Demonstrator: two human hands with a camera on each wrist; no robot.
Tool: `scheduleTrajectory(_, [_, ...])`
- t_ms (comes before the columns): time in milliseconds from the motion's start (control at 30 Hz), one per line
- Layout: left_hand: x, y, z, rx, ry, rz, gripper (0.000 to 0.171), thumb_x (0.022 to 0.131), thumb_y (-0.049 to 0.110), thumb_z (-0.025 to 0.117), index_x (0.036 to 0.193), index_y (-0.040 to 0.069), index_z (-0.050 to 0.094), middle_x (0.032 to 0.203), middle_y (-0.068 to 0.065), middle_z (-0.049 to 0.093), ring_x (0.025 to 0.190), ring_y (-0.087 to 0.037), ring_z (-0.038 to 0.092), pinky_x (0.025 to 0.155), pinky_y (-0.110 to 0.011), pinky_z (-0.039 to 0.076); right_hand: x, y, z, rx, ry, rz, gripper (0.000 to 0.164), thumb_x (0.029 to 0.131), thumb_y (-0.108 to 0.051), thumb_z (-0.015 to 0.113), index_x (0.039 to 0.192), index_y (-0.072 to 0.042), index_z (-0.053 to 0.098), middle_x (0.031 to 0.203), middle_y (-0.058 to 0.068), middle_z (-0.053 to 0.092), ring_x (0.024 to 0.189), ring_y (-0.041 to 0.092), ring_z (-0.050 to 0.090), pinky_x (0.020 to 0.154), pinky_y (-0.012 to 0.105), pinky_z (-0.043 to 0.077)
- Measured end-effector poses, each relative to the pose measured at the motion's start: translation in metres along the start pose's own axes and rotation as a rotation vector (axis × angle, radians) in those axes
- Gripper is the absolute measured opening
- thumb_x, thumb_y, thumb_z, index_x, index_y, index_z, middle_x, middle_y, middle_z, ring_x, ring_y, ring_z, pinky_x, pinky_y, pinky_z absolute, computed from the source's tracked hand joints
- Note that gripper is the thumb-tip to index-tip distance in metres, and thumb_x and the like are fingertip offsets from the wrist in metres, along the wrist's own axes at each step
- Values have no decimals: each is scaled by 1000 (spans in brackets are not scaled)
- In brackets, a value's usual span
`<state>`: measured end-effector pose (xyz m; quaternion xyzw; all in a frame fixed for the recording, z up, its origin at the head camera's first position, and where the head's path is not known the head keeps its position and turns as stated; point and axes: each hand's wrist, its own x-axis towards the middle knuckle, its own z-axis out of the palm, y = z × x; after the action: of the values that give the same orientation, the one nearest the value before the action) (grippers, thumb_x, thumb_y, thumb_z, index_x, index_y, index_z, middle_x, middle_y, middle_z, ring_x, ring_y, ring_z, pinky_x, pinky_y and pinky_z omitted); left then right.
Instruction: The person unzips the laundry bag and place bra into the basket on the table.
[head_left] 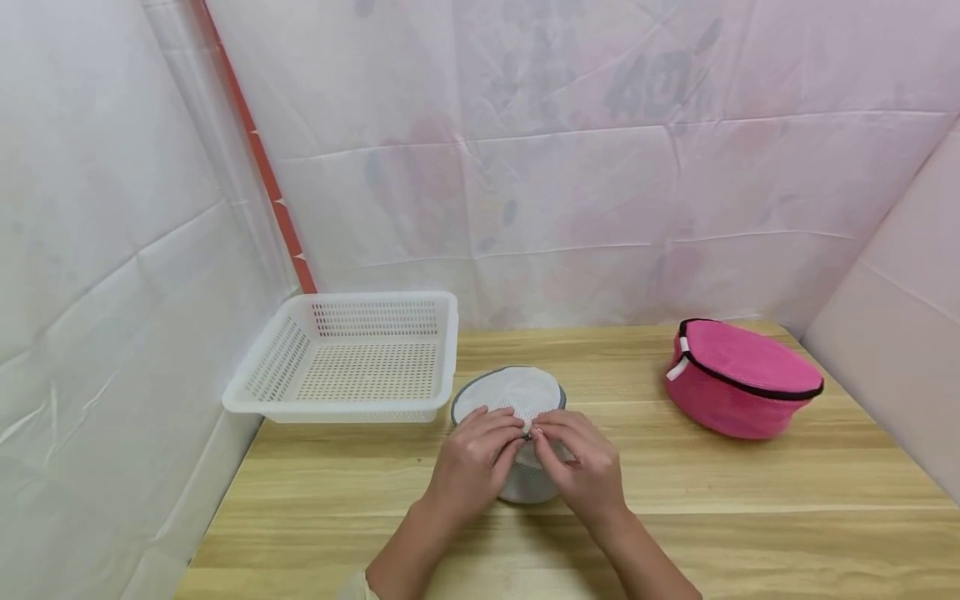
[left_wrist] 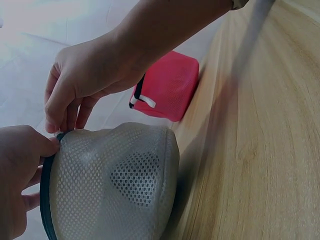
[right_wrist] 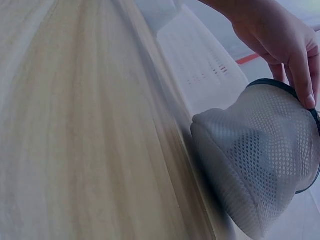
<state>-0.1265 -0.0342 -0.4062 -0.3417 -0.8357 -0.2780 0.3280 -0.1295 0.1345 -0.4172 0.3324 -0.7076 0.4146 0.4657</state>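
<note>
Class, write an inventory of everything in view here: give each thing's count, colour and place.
White mesh bag: one, white with dark trim, on the table at centre front, under the hands
Pink mesh bag: one, pink with black trim, on the table's right side
Plastic basket: one, white, at the table's back left
Table: one, light wood-brown, beneath the bags and basket
Sheeting: three sides, whitish with pink tints, left, behind and right
Strip: one, red, down the back left
Left hand: one, bare, pinching the white bag's rim
Right hand: one, bare, pinching the same rim, beside the left
</note>
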Motion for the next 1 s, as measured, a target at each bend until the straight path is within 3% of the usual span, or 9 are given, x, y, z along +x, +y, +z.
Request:
scheduleTrajectory(233, [1, -1, -2, -9, -8, -11, 8, 83, 12, 71, 89, 12, 75, 97, 3, 72, 105, -12, 65, 96, -41, 48, 0, 6, -4, -9, 11, 25, 2, 76, -2, 71, 78, 0, 71, 82, 11, 70, 77, 25, 66, 84, 18, 51])
scheduleTrajectory(433, [1, -4, -3, -11, -7, -15, 8, 82, 13, 71, 89, 11, 75, 98, 3, 72, 105, -13, 65, 96, -41, 48, 1, 11, -9, -38, 39, 62, 14, 69, 6, 73, 81, 0, 72, 83, 12, 70, 79, 26, 67, 87, 18, 49])
scheduleTrajectory(667, [1, -7, -5, -6, -5, -35, 9, 82, 13, 71, 90, 11, 74, 98, 3, 72, 105, -13, 65, 97, -42, 47, 1, 16, -13, -43, 43, 130, 17, 67, 7, 74, 82, -1, 73, 84, 12, 71, 81, 23, 67, 87, 16, 49])
scheduleTrajectory(1000, [1, -9, -8, 34, -15, -79, 12, 81, 13, 72, 93, 11, 75, 100, 3, 72, 107, -14, 64, 98, -41, 46, 0, 10, -5, 0, 55, 49, 10, 70, 4, 74, 79, -1, 72, 81, 12, 70, 76, 24, 67, 84, 17, 51])
